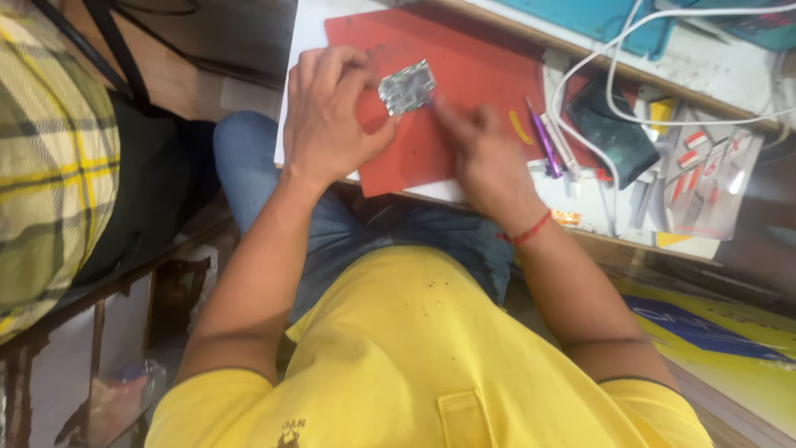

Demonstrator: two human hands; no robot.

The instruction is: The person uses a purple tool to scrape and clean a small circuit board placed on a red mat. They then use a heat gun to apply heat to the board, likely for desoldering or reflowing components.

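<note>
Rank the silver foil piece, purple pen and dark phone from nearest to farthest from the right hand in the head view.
From the right hand:
1. Silver foil piece, at its fingertips, over the red mat.
2. Purple pen, just to its outer side.
3. Dark phone, farther out, beyond the pen.

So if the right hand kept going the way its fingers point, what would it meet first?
Probably the foil piece, which the left hand holds over the red mat. The right hand is blurred, so whether its fingertips already touch it is unclear.
</note>
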